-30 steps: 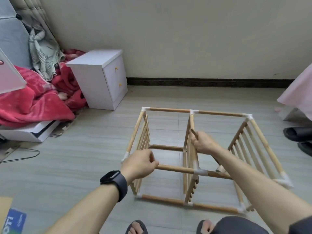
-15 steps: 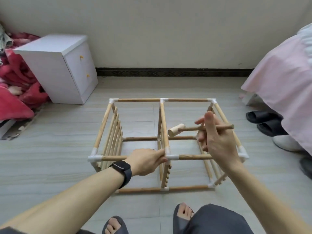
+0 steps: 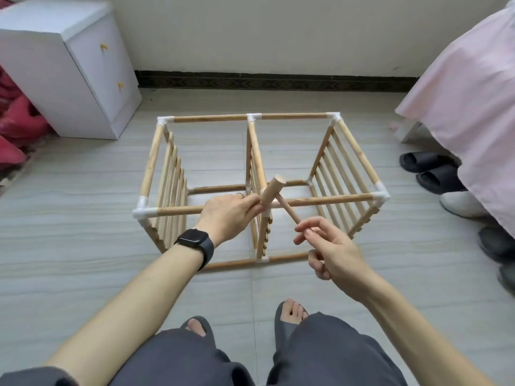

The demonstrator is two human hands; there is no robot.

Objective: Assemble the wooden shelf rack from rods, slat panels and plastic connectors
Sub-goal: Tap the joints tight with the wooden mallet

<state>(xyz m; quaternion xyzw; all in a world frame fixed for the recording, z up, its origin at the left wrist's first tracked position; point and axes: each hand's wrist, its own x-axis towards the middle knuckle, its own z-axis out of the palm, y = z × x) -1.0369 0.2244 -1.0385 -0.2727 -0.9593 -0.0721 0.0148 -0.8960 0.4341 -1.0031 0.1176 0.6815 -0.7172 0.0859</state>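
1. White cabinet (image 3: 83,65) stood far left against the wall.
2. Wooden rack (image 3: 209,118) sat centre on the floor (image 3: 83,218), slat panels upright.
3. Left hand (image 3: 227,214) was curled round the rack's near top rod (image 3: 178,210), beside the middle joint.
4. Mallet (image 3: 271,190) was tilted, head over that joint, just beside the left fingers.
5. Right hand (image 3: 331,246) pinched the mallet handle's near end.
6. Dark slippers (image 3: 418,161) lay far right.

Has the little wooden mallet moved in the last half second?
Yes. Judged against the rack, the mallet has shifted left and toward the front rod: its head now sits over the middle slat panel.
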